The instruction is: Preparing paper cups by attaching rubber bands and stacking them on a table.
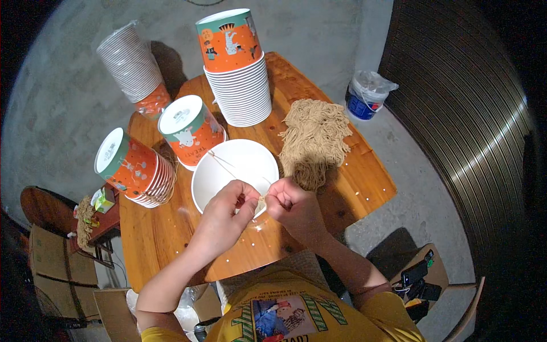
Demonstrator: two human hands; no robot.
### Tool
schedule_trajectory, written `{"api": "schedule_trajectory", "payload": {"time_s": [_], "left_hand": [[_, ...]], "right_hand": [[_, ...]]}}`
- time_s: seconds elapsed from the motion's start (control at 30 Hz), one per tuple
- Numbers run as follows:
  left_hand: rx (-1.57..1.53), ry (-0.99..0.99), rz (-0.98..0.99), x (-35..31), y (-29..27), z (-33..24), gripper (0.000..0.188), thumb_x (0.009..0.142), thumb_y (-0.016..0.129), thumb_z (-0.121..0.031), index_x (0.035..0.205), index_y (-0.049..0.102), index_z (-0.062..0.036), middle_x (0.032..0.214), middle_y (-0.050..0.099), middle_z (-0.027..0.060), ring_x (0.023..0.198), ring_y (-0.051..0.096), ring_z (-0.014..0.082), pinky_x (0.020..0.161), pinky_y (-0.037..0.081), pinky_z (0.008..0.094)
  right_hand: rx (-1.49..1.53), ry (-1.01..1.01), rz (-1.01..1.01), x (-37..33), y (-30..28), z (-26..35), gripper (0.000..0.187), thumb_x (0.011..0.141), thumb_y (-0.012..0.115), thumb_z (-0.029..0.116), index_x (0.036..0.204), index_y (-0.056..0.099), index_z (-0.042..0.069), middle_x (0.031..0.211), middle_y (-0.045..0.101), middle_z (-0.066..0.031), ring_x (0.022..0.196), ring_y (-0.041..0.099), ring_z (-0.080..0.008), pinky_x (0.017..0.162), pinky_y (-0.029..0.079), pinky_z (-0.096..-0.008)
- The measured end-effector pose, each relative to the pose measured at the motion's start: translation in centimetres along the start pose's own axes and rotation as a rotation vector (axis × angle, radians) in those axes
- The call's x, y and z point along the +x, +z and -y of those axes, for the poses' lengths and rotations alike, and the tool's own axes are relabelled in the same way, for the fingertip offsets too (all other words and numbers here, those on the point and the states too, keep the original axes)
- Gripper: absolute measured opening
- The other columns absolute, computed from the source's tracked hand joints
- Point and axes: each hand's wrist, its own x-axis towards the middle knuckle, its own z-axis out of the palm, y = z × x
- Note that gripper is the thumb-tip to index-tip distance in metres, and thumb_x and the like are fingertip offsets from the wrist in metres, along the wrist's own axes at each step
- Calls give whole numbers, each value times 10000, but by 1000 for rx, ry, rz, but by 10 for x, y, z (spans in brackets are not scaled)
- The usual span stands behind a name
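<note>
In front of me on the wooden table stands a white paper bucket (205, 185), its wide round opening facing up. A thin tan string (222, 162) crosses its far side in a narrow loop. Over the bucket's near rim my left hand (223, 219) is closed, thumb and forefinger pinched on the string. Close beside it, my right hand (295, 212) pinches the string too, a short end sticking up above the fingers. The fingertips nearly meet, so most of what lies between them is hidden.
A bundle of tan strings (314, 131) lies to the right on the table (364, 176). Behind stands a tall stack of paper buckets (238, 97). Orange printed buckets (191, 137) stand left, near another stack (139, 171). A lidded pail (364, 102) sits on the floor.
</note>
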Motion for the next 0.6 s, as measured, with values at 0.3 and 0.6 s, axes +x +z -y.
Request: {"api": "schedule_trajectory", "payload": {"time_s": [0.3,0.6], "left_hand": [[-26,32,-11,-1,0,5,156,915,568,-189,941,563,-35,787,572,8,758,511,82,655,412,237],[70,117,-123,-4,6,5,97,864,587,-115,904,539,-41,799,547,13,768,519,94,614,407,241]], "right_hand": [[-18,-28,-5,-1,1,-1,63,808,587,-10,802,532,20,635,476,74,563,384,8,496,326,-182],[-137,-44,-26,-1,0,-7,68,808,590,-9,804,529,19,616,480,71,557,396,11,494,334,-180]]}}
